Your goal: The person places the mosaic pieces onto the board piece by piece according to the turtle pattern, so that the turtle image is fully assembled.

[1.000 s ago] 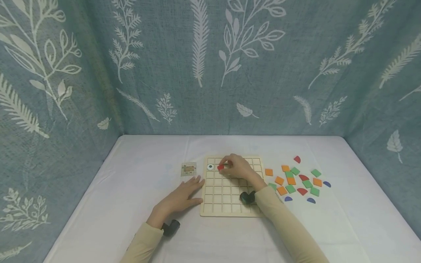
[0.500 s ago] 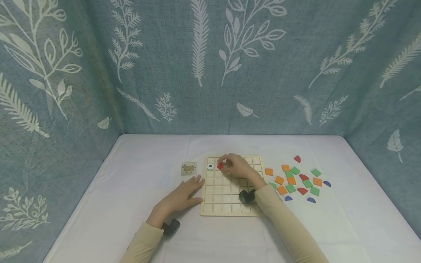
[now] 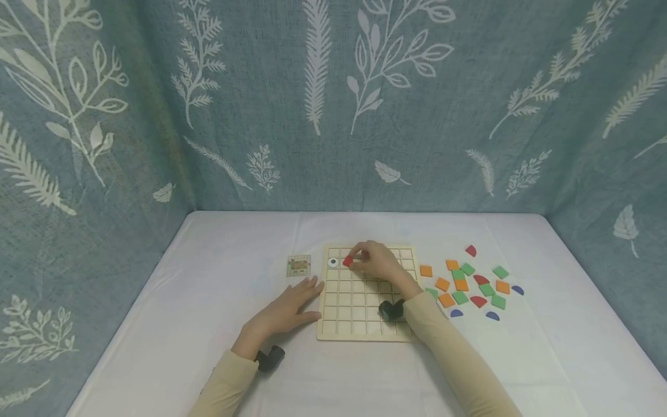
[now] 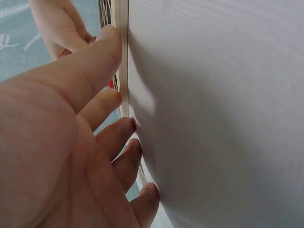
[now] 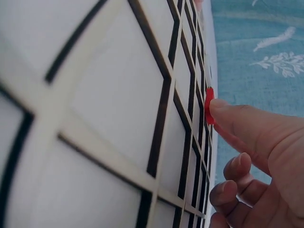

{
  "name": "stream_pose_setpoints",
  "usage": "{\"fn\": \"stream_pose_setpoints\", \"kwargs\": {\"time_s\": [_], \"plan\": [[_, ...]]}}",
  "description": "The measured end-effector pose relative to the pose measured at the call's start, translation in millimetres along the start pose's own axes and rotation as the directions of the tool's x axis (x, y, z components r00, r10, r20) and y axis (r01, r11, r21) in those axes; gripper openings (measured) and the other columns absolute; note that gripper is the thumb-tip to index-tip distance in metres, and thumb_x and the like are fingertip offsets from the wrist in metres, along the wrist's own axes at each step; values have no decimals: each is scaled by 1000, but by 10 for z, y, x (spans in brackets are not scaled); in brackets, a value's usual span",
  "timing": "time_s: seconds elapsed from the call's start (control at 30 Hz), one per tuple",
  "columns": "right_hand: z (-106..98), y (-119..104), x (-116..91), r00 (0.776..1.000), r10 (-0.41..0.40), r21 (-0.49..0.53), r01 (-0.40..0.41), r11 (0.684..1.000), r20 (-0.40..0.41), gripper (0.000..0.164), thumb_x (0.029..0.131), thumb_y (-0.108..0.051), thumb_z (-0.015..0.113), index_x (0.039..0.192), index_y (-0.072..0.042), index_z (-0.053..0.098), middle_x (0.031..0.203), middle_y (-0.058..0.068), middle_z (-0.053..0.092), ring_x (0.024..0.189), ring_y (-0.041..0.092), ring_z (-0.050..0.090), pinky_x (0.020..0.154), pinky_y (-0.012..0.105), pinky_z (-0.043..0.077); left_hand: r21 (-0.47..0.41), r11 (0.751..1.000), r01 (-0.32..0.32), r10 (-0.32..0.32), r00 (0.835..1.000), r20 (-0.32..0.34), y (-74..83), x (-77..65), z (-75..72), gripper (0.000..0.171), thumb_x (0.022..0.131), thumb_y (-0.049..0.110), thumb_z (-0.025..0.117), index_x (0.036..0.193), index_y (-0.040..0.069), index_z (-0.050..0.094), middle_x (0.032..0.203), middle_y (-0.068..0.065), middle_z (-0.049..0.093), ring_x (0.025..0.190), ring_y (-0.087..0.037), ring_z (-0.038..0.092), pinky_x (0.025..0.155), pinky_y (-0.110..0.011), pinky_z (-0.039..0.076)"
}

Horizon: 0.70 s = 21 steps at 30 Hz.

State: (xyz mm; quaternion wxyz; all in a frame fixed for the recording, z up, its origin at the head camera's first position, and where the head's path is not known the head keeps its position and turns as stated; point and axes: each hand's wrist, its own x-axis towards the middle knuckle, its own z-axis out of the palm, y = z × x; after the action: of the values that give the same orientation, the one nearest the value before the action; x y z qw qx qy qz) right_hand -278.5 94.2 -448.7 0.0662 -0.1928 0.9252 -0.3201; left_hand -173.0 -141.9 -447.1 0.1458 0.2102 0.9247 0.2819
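A wooden grid board [image 3: 344, 330] lies on the white table, its cells framed by raised strips. At its upper part my right hand [image 3: 377, 262] pinches a small red piece [image 3: 347, 261] between thumb and index finger. The right wrist view shows the red piece [image 5: 209, 105] on edge at the grid, thumb tip against it. A white disc with a dark centre [image 3: 333, 262] sits in a cell just left of the red piece. My left hand [image 3: 289, 307] rests with fingers spread, fingertips and thumb at the board's left edge [image 4: 123, 57].
A small picture card [image 3: 299, 266] lies left of the board's upper corner. To the right are several loose pieces: orange squares [image 3: 446, 300], green squares [image 3: 498, 302], red quarter-rounds [image 3: 478, 302] and blue half-rounds [image 3: 492, 315]. A patterned blue curtain [image 3: 333, 145] hangs behind the table.
My right fingers have shifted the red piece very slightly and turned it within the same part of the grid. The left hand has stayed at the board's edge.
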Motion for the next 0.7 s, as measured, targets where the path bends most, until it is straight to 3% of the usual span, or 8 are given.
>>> {"fn": "stream_pose_setpoints", "kwargs": {"time_s": [0.1, 0.33, 0.7], "plan": [[9, -5, 12, 1000, -16, -10, 16, 1000, 9, 19, 84, -22, 70, 102, -18, 69, 103, 6, 65, 95, 21, 58, 82, 39, 52, -4, 1000, 7, -7, 1000, -1, -4, 7, 6, 66, 89, 35, 59, 144, 8, 34, 152, -14, 24, 142, -31, 15, 116, -52, 7], [34, -17, 30, 999, -50, -40, 50, 998, 10, 16, 86, -21, 67, 101, -17, 70, 89, 3, 61, 78, 15, 51, 67, 29, 46, -4, 1000, 1, -1, 1000, -4, -22, 19, 13, 65, 89, 35, 59, 144, 8, 34, 152, -14, 24, 142, -32, 15, 116, -52, 7], [9, -41, -30, 995, -104, -27, 104, 994, 12, 17, 87, -17, 66, 102, -14, 71, 85, 3, 61, 71, 14, 47, 60, 25, 42, -1, 1000, 5, -5, 1000, -6, -9, 5, 2, 65, 89, 34, 59, 143, 8, 35, 152, -14, 24, 141, -32, 16, 116, -52, 8]]}}
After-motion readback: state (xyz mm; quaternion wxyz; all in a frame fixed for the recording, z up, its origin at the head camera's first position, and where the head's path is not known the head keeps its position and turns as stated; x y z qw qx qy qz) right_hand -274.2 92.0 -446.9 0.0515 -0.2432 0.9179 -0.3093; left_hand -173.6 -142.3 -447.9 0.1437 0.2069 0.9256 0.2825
